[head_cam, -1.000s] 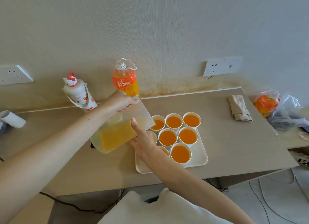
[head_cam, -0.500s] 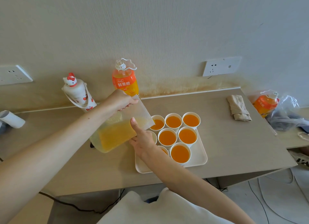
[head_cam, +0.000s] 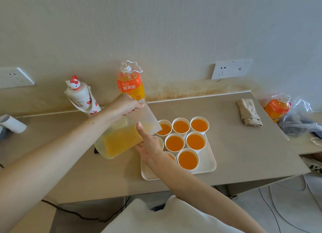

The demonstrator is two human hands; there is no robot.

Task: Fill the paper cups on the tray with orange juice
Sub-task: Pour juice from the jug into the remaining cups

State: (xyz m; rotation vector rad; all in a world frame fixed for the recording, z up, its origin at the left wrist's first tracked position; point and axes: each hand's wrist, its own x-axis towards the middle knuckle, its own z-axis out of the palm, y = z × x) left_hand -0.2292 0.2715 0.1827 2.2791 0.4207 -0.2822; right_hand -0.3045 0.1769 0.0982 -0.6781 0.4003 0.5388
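A clear plastic jug half full of orange juice is tilted, its spout over the back-left paper cup. My left hand grips the jug's top edge. My right hand props the jug from below with the thumb up against its side. A white tray carries several white paper cups; most hold orange juice, such as the front cup. My right hand hides parts of two cups on the tray's left side.
An open orange juice bottle and a white cartoon flask stand against the wall. A folded cloth lies at the right. Another juice bottle sits beside a plastic bag. A white roll lies far left.
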